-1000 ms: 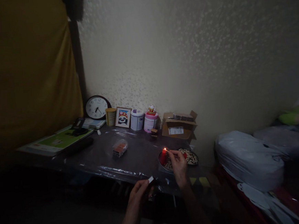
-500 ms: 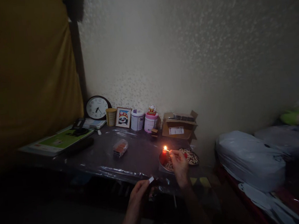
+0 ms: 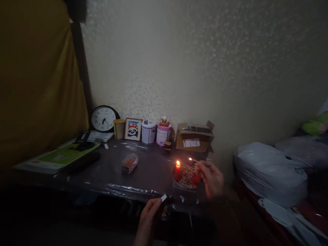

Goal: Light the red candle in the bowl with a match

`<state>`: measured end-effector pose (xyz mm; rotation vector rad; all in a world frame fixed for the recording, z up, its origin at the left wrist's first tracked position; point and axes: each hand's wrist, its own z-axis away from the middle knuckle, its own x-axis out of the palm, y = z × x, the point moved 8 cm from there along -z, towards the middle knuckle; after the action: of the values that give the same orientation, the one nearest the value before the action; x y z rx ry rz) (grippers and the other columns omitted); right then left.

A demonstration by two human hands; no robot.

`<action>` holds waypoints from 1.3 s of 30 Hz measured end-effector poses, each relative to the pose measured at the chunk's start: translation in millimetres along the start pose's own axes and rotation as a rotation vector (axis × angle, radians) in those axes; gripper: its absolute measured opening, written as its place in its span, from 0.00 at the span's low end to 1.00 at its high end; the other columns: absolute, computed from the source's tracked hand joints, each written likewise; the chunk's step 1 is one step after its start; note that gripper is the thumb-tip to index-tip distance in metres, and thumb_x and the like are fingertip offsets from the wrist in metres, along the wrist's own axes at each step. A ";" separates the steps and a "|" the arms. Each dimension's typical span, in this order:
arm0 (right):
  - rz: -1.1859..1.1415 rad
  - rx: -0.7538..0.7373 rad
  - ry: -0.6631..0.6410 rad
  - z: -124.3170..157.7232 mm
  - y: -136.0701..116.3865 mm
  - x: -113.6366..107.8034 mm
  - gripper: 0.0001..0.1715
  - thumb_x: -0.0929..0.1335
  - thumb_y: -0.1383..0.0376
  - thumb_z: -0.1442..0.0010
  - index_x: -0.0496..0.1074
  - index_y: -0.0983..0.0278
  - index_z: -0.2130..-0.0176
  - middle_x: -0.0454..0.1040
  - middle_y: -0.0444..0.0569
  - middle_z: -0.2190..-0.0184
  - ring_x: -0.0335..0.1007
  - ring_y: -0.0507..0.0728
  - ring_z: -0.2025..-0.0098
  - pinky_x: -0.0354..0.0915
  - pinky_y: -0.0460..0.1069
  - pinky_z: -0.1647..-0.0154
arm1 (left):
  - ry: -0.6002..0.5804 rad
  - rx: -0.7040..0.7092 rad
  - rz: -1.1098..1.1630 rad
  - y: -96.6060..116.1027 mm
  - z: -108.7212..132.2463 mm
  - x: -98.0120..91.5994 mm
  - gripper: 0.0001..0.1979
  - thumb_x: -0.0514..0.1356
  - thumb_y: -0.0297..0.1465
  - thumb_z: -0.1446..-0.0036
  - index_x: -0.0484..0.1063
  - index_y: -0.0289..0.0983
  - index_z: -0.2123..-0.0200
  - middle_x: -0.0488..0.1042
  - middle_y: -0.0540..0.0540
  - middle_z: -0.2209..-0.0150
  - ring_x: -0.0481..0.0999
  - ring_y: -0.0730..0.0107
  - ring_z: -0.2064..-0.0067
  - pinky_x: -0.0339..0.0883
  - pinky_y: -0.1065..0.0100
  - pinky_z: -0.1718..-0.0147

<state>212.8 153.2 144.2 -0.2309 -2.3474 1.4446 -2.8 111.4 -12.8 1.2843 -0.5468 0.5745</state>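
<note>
A red candle (image 3: 178,167) burns upright at the left side of a round tin (image 3: 186,185) filled with speckled grains. My right hand (image 3: 213,178) pinches a burning match (image 3: 193,160), its flame right of the candle's and apart from it. Below that hand's fingertips a second red candle (image 3: 196,179) stands at the tin's right side, with no flame visible on it. My left hand (image 3: 150,212), closed near the table's front edge, holds a small white-ended object (image 3: 164,198), perhaps a matchbox; most of it is hidden in the dark.
On the dark table (image 3: 147,169) lies a wrapped pack (image 3: 130,163). Along the wall stand a clock (image 3: 104,119), a framed panda picture (image 3: 133,129), two cans and a cardboard box (image 3: 193,139). White bags (image 3: 270,173) lie at the right.
My right hand has moved right, taking the burning match away from the left candle, which keeps its flame. My left hand has hardly moved. The view has shifted slightly.
</note>
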 end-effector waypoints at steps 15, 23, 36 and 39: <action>0.321 -0.037 0.146 -38.6 -1.1 -135.3 0.19 0.67 0.48 0.57 0.70 0.60 0.74 0.73 0.45 0.75 0.69 0.55 0.73 0.67 0.51 0.71 | -0.012 0.012 -0.082 3.5 2.4 3.6 0.15 0.67 0.42 0.62 0.74 0.37 0.75 0.75 0.50 0.78 0.71 0.70 0.74 0.61 0.70 0.73; 0.679 -0.017 0.234 -51.0 46.5 -150.7 0.12 0.69 0.55 0.66 0.70 0.60 0.82 0.73 0.47 0.82 0.70 0.61 0.75 0.63 0.52 0.74 | 0.012 -0.012 -0.121 3.8 2.9 0.8 0.17 0.67 0.44 0.63 0.75 0.38 0.74 0.78 0.47 0.77 0.74 0.64 0.72 0.64 0.68 0.73; 0.897 -0.111 0.193 -84.8 86.6 -140.2 0.10 0.65 0.57 0.59 0.67 0.60 0.82 0.71 0.48 0.79 0.67 0.58 0.74 0.61 0.50 0.71 | 0.137 -0.045 -0.107 -9.4 -6.6 -14.1 0.20 0.69 0.45 0.69 0.73 0.37 0.77 0.75 0.50 0.81 0.72 0.69 0.76 0.61 0.70 0.75; 0.916 -0.142 0.158 -88.5 90.5 -133.6 0.11 0.66 0.56 0.58 0.67 0.60 0.82 0.69 0.47 0.80 0.65 0.57 0.74 0.61 0.50 0.71 | 0.147 -0.050 -0.116 -11.3 -8.2 -17.3 0.20 0.69 0.46 0.68 0.73 0.37 0.76 0.76 0.49 0.79 0.73 0.67 0.74 0.62 0.69 0.74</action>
<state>365.3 224.0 69.4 -1.5512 -2.2895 1.4995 -7.6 115.8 -34.1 1.2071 -0.3607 0.5501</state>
